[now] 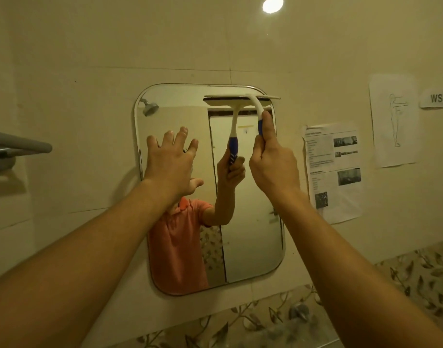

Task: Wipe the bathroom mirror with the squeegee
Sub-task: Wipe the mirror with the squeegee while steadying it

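From the head camera, the person's two bare forearms reach up toward a rounded rectangular mirror (250, 234) fixed to a pale tiled wall.

The right grip (273, 162) is closed round the blue handle of the squeegee (255, 105), with the thumb lying up along the handle toward its white neck. The squeegee is held upright. Its long white blade lies level across the mirror's top right corner, just under the upper rim, and its right end reaches past the mirror's edge onto the wall.

The left grip (170, 162) holds nothing. Its fingers are straight and spread in front of the left part of the glass, about level with the right grip. Whether the fingertips touch the glass cannot be told.

The glass reflects the squeegee and the hand holding it, an orange shirt (177, 247), a shower head (150, 108) in the top left corner, and a pale door behind.

A grey towel bar (17, 144) juts from the wall at the left. To the right of the mirror hangs a printed sheet (333, 172) with small photos. Farther right are a sheet with a line drawing of a figure (393, 121) and a label reading "WS 12" (438, 98). A round light (272, 4) glows at the top. A band of leaf-patterned tile (416, 272) runs below the mirror, with a blurred metal fitting (299, 312) in front of it.
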The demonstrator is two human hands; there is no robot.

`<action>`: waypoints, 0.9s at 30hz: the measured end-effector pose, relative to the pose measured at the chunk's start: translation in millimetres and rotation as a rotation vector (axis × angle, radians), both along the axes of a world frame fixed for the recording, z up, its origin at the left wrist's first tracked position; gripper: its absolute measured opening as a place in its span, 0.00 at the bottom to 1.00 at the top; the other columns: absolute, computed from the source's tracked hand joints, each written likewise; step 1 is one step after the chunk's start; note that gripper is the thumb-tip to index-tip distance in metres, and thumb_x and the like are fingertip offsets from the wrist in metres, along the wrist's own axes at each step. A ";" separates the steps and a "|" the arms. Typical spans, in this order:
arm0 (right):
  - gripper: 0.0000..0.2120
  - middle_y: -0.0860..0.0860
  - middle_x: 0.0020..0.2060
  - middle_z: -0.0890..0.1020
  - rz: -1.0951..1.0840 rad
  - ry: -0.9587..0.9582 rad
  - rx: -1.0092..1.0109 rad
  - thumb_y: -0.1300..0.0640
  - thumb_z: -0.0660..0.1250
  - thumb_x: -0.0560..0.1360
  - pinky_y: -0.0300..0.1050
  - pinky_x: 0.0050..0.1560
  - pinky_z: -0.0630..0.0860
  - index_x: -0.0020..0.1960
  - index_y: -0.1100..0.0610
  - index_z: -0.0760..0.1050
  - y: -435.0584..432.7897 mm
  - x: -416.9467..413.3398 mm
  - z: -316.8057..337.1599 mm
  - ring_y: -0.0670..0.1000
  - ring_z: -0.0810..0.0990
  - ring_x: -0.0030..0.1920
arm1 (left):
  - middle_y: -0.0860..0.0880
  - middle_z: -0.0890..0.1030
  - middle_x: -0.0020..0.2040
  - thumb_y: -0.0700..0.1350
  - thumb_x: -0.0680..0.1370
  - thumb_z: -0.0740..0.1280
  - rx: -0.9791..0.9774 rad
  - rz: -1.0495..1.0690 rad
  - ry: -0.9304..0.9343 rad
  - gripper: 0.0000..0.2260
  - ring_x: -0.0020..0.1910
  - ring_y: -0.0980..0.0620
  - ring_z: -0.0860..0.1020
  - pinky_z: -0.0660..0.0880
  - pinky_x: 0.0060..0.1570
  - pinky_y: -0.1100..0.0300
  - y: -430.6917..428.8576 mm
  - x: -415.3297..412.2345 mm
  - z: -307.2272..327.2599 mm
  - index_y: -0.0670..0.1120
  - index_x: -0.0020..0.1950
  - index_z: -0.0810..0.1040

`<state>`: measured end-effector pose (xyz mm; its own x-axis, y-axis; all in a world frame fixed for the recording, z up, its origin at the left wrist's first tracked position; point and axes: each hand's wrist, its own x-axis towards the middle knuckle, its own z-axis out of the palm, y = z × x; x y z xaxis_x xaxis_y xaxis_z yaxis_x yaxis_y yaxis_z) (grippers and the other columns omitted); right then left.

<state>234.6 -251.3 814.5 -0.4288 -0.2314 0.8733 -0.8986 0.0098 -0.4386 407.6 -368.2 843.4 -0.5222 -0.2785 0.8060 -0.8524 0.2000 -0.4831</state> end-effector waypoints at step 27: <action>0.36 0.51 0.30 0.77 0.052 -0.226 0.204 0.49 0.56 0.83 0.51 0.30 0.72 0.76 0.32 0.32 25.7 69.5 -278.7 0.51 0.75 0.28 | 0.41 0.54 0.81 0.79 0.63 0.65 0.026 0.082 -0.041 0.55 0.75 0.37 0.61 0.63 0.68 0.36 18.9 -0.5 -1.7 0.50 0.82 0.55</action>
<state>304.1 -225.5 535.8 -0.5898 -0.4189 0.6904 -0.7801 0.0744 -0.6213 407.0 -349.3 841.7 -0.5292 -0.3421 0.7764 -0.8460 0.1431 -0.5136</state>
